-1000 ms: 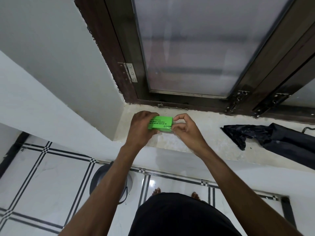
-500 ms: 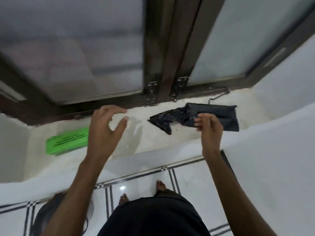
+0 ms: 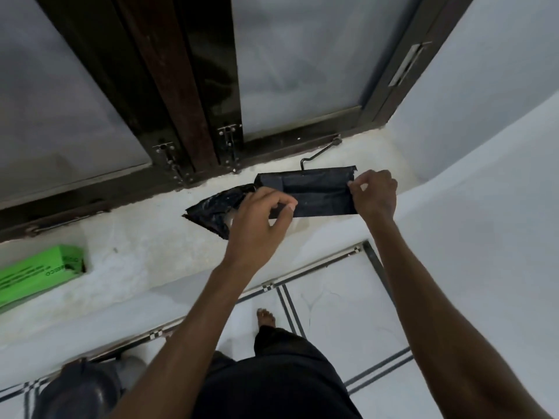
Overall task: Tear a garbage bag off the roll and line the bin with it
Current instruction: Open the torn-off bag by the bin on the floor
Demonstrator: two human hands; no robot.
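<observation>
Your right hand point(image 3: 374, 193) pinches the right end of the folded black garbage bag point(image 3: 317, 193) and your left hand point(image 3: 260, 217) pinches its left end, just above the window sill point(image 3: 145, 246) (white, rough). A green box point(image 3: 36, 275) lies far left of the bag.

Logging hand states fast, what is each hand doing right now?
Left hand: closed, pinching the left end of the flat folded black plastic garbage bag.
Right hand: closed, pinching the bag's right end.
</observation>
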